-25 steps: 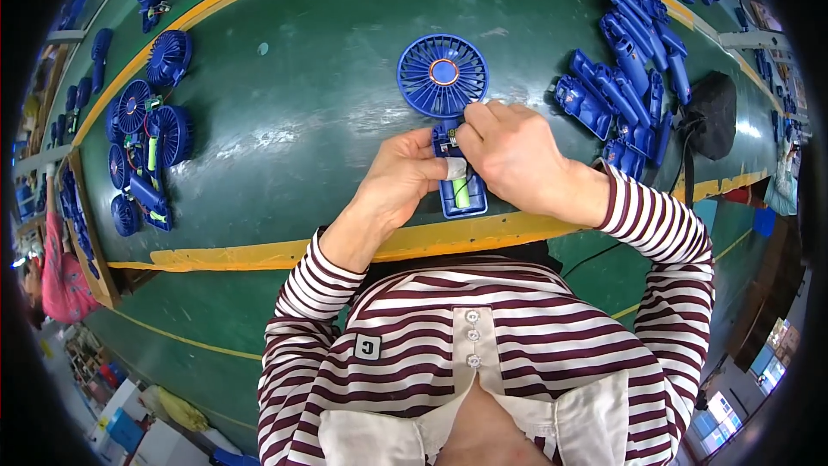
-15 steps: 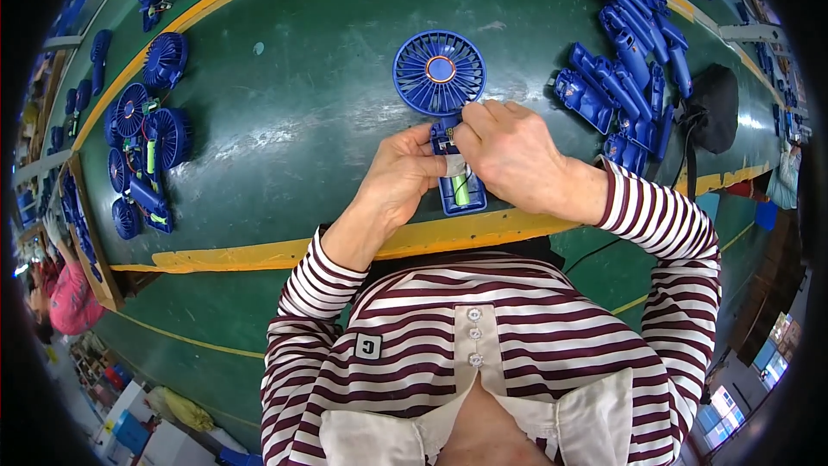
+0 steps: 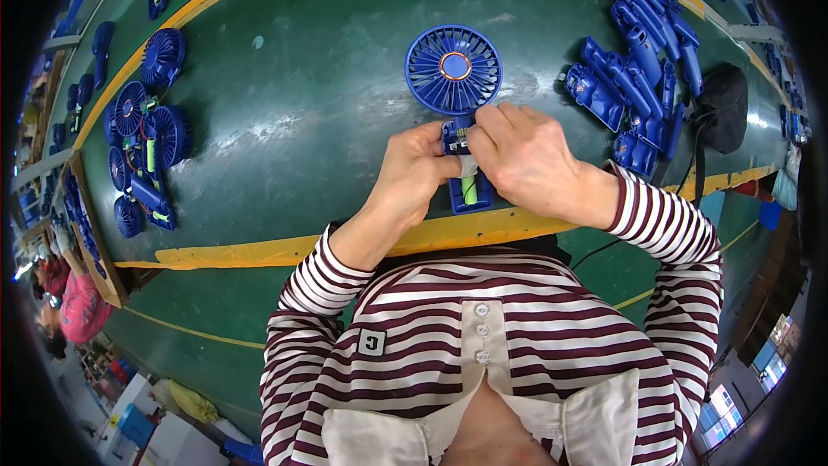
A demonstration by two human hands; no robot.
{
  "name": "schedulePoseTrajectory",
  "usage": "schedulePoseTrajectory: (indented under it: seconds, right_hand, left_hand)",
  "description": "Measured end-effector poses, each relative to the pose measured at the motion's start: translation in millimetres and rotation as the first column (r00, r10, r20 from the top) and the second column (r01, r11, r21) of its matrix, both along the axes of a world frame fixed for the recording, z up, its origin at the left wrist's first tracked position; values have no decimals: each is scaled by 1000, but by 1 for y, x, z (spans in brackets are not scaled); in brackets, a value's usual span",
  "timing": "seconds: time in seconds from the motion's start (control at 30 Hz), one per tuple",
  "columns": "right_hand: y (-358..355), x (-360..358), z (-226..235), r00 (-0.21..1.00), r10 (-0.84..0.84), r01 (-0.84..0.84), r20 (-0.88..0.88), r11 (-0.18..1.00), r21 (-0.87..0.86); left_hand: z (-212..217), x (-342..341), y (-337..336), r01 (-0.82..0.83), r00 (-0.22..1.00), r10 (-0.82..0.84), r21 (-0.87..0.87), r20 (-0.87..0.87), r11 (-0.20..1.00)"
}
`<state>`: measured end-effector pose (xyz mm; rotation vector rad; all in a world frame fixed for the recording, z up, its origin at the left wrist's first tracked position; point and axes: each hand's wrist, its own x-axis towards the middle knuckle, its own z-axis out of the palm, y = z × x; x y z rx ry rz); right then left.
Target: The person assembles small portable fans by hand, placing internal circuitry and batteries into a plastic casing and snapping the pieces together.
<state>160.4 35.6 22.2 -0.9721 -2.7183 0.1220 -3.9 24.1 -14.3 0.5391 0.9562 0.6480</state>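
A blue handheld fan [image 3: 420, 69] lies face up in front of me, its round grille pointing away. The handle is uncovered, showing a green battery cell [image 3: 468, 191] and a small circuit board [image 3: 460, 144] near the neck. My left hand [image 3: 409, 171] is closed around the handle's left side, thumb across it. A whitish wrap [image 3: 467, 167] covers the thumb's tip. My right hand [image 3: 528, 155] is closed, its bent fingers pressed together at the right side of the neck beside the board. Whatever those fingertips pinch is hidden.
Blue handle shells [image 3: 642, 69] are heaped at the right, beside a black pouch-like object [image 3: 723, 109] with a cord. Opened blue fans [image 3: 172, 135] are gathered at the left. Yellow edging [image 3: 259, 256] borders the green table [image 3: 302, 121]. A person in pink [image 3: 84, 306] is at far left.
The fan and both hands appear slightly farther right in the picture. More of the circuit board's face shows between my fingers. The person at far left has shifted.
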Motion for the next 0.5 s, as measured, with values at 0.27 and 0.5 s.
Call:
schedulePoseTrajectory:
  seconds: [0.27,0.5]
  right_hand:
    - [-2,4,-14,998,-34,33,-59,999,-14]
    - [-2,9,-29,965,-71,62,-252,997,-41]
  left_hand:
    - [6,3,-1,-77,997,79,-69,14,995]
    - [5,5,0,-57,998,56,-72,-22,996]
